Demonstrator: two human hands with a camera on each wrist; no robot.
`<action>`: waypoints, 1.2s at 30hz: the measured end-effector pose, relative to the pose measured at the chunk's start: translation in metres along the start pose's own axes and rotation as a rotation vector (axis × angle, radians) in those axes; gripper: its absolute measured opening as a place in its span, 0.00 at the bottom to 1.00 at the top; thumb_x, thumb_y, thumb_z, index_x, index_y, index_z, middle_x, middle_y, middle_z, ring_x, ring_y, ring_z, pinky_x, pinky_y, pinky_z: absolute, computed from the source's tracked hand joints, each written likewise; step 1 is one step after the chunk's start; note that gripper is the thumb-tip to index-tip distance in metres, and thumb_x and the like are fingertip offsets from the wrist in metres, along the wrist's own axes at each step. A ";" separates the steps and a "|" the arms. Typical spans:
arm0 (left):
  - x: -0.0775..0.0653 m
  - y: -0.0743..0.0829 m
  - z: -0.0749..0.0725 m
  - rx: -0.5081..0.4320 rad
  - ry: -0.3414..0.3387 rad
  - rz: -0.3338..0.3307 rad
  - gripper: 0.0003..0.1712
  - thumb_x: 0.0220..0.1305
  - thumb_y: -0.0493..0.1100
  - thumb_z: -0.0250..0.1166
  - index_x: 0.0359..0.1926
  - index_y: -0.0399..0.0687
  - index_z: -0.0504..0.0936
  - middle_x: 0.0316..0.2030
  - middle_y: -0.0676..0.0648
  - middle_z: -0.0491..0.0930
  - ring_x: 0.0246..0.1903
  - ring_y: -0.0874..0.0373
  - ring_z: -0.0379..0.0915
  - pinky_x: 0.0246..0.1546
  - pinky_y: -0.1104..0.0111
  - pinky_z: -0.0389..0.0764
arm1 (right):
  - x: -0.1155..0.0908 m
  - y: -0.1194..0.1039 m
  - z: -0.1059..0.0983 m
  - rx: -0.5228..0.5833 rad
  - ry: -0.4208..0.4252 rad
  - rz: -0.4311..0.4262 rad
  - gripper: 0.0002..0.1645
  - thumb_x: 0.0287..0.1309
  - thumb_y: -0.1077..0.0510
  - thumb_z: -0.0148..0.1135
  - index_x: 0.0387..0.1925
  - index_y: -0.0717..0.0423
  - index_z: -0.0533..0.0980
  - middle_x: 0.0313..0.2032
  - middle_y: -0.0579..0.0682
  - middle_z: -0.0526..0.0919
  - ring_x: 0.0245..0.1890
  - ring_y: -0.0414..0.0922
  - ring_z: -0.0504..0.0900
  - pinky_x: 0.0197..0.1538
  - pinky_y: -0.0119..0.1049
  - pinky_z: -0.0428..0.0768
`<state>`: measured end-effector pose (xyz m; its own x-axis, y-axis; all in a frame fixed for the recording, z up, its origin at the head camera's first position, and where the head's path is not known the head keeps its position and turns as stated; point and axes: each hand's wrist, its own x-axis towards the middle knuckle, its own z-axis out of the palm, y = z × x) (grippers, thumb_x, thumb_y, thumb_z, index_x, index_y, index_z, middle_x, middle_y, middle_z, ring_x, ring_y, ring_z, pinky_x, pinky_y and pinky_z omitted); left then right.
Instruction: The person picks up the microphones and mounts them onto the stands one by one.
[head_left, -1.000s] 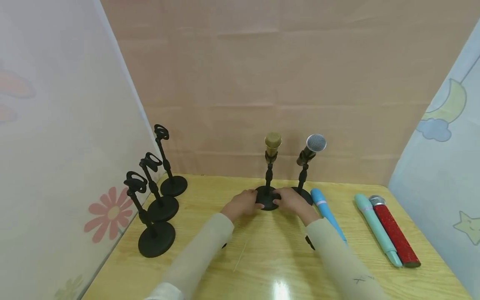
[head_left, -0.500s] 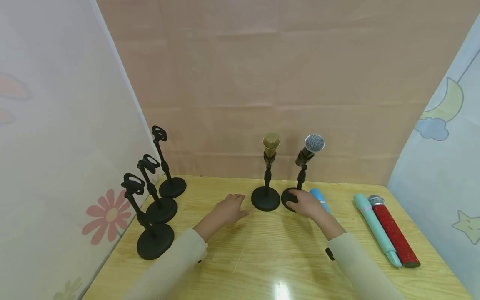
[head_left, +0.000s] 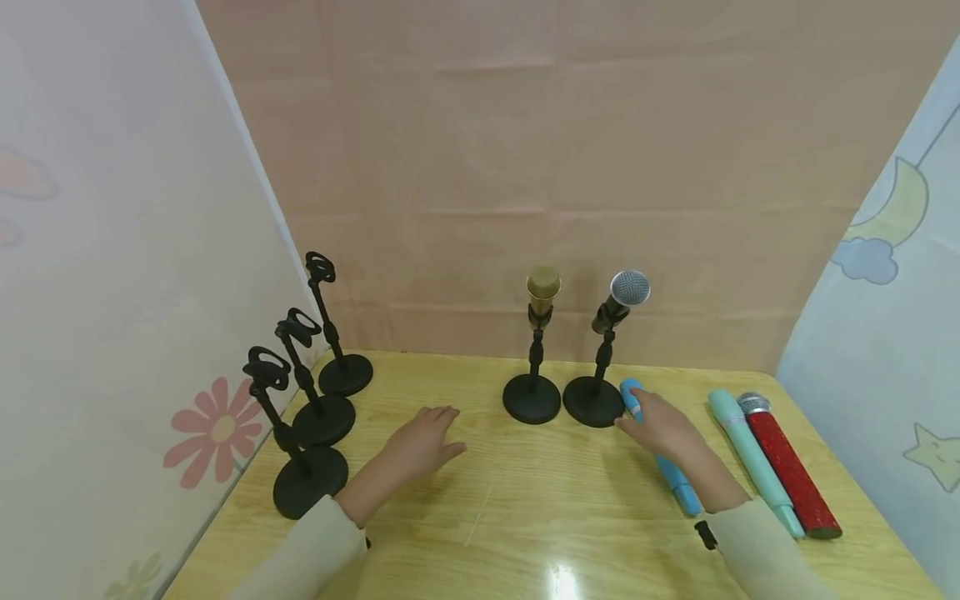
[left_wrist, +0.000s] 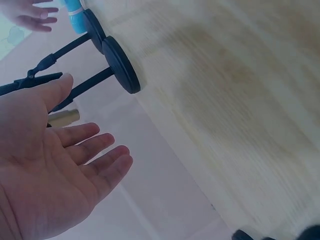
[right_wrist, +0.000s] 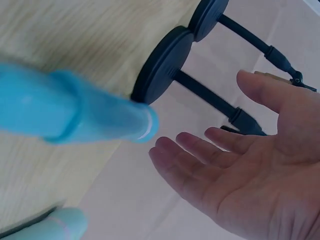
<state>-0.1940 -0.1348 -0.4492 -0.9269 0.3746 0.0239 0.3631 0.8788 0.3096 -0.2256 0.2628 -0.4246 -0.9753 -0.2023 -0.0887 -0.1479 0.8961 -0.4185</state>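
Note:
My right hand (head_left: 663, 429), fingers extended and thumb apart, hovers over the blue microphone (head_left: 678, 485) lying on the table. In the right wrist view, a gap shows between the fingers and that blue microphone (right_wrist: 105, 112). My left hand (head_left: 420, 446) is held above the table, palm and straight fingers visible in the left wrist view, with nothing in it. Two black desktop stands are side by side at the back: one stand (head_left: 532, 400) carries a gold microphone (head_left: 543, 286), the other stand (head_left: 593, 402) a silver-headed microphone (head_left: 628, 289).
Along the left wall are three black stands with bare clips: a front one (head_left: 311, 485), a middle one (head_left: 325, 421) and a back one (head_left: 346, 377). A mint-green microphone (head_left: 753, 458) and a red glittery microphone (head_left: 791, 471) lie on the right.
Both hands have come off the gold microphone's stand. The left hand has drawn back to the left; the right has passed the silver-headed microphone's stand and moved right, over the blue microphone.

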 end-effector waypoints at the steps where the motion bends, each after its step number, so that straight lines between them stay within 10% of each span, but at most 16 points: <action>1: -0.004 -0.002 0.000 -0.001 0.005 -0.002 0.36 0.71 0.56 0.64 0.70 0.39 0.70 0.69 0.37 0.70 0.69 0.37 0.64 0.65 0.47 0.72 | -0.002 0.003 0.000 -0.005 -0.004 0.013 0.48 0.71 0.43 0.58 0.73 0.76 0.55 0.68 0.82 0.58 0.66 0.78 0.60 0.60 0.72 0.68; 20: -0.069 -0.038 -0.022 -0.076 -0.013 -0.153 0.28 0.69 0.53 0.67 0.64 0.43 0.78 0.63 0.41 0.76 0.63 0.42 0.72 0.58 0.47 0.77 | -0.017 0.033 0.007 -0.035 -0.078 0.140 0.54 0.70 0.38 0.57 0.70 0.82 0.52 0.64 0.85 0.60 0.62 0.79 0.64 0.57 0.69 0.71; 36: -0.119 -0.101 -0.059 -0.271 -0.386 -0.080 0.09 0.68 0.49 0.67 0.35 0.50 0.82 0.30 0.55 0.78 0.28 0.62 0.70 0.32 0.63 0.73 | -0.014 0.039 0.013 -0.059 -0.113 0.154 0.56 0.69 0.38 0.59 0.66 0.87 0.54 0.61 0.84 0.65 0.59 0.77 0.69 0.54 0.65 0.75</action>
<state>-0.1261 -0.2858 -0.4278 -0.8289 0.4369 -0.3492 0.2068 0.8196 0.5344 -0.2157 0.2959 -0.4510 -0.9630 -0.1012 -0.2498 -0.0108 0.9407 -0.3392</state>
